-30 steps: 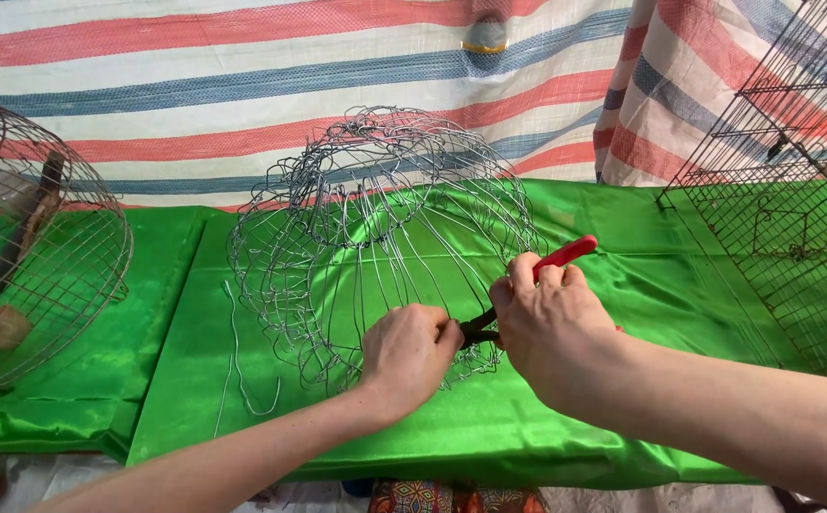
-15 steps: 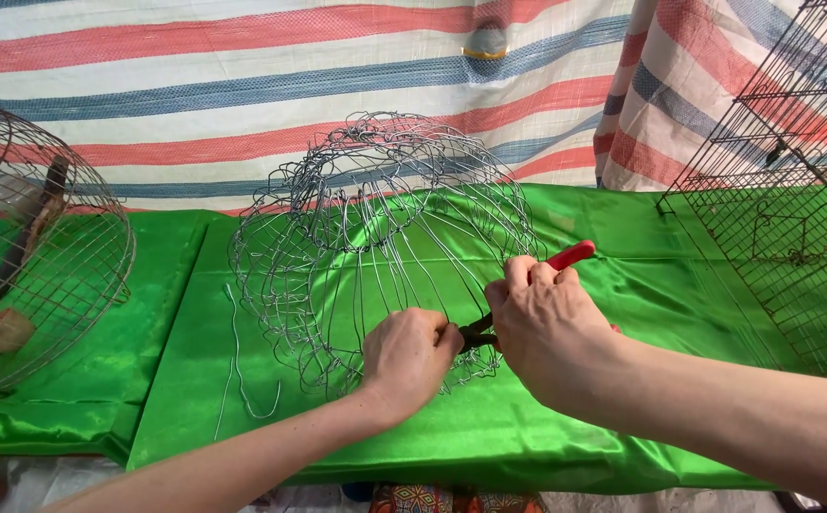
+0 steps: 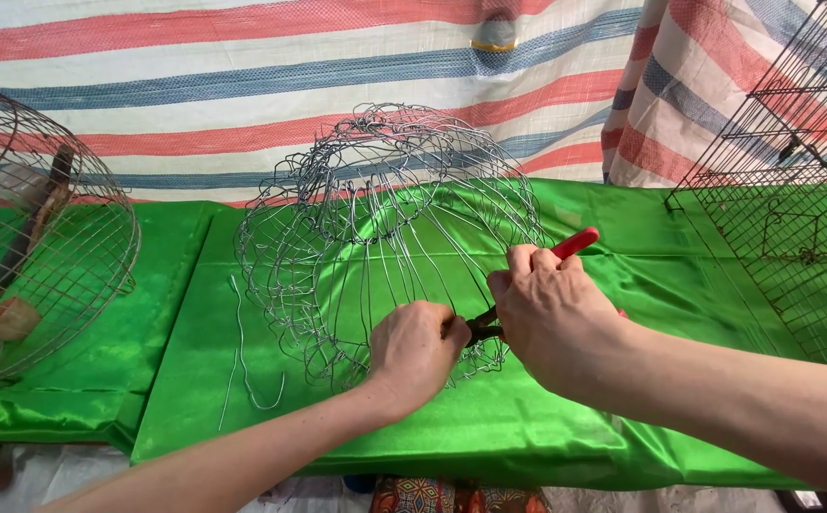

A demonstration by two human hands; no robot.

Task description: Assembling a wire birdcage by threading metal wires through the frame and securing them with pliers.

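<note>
A dome-shaped basket frame of bent silver wire (image 3: 385,228) lies tilted on the green satin cloth (image 3: 565,427), its open side toward me. My left hand (image 3: 418,350) pinches wires at the frame's near rim. My right hand (image 3: 551,318) grips red-handled pliers (image 3: 573,244), and their dark jaws meet the wire right beside my left fingers.
A loose bent wire (image 3: 238,356) lies on the cloth left of the frame. A round wire cage (image 3: 34,237) with a wooden piece inside stands at the far left. A dark rectangular mesh cage (image 3: 793,190) stands at the right. A striped tarp (image 3: 243,76) hangs behind.
Both hands stay at the frame's near rim with only slight shifts. The pliers stay closed against the wire.
</note>
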